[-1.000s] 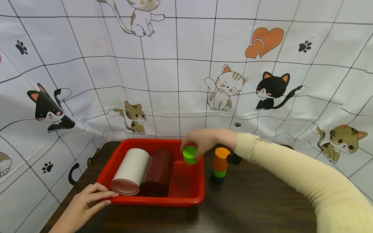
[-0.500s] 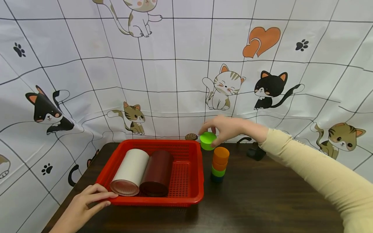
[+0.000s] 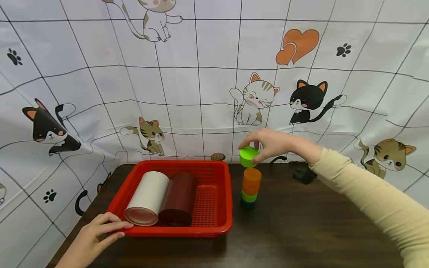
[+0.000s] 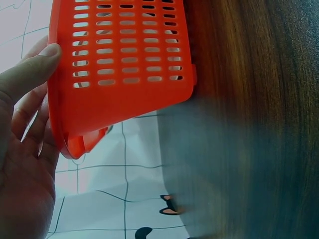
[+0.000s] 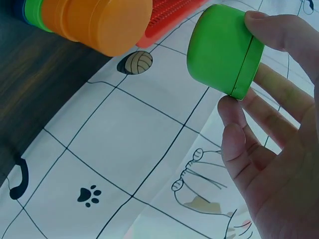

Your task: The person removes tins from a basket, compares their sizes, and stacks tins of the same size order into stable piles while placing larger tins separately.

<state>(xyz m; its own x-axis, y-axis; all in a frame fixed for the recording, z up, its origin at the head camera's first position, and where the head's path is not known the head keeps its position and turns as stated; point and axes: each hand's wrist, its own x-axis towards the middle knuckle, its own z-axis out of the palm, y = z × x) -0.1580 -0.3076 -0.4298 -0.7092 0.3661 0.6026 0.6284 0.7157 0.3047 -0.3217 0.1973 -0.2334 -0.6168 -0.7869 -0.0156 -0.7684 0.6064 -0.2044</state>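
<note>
My right hand (image 3: 273, 144) pinches a small green round tin (image 5: 219, 50) between thumb and fingertips. It holds the tin just above a stack of similar tins (image 3: 251, 186), with a gap visible between them in the right wrist view. The stack stands upright, orange at the top, then green, with dark blue at the bottom. My left hand (image 3: 95, 236) grips the near left corner of a red plastic basket (image 3: 221, 227). In the left wrist view its thumb lies on the rim and the fingers are behind it.
Inside the basket lie a white cylindrical canister (image 3: 149, 197) and a dark red one (image 3: 179, 199), side by side. A black object (image 3: 304, 175) rests on the dark wooden table (image 3: 301, 223), near the back edge. A cat-print sheet (image 3: 214, 85) hangs behind.
My right hand has carried the green tin from over the basket up and right, to above the stack. The left hand has stayed at the basket corner.
</note>
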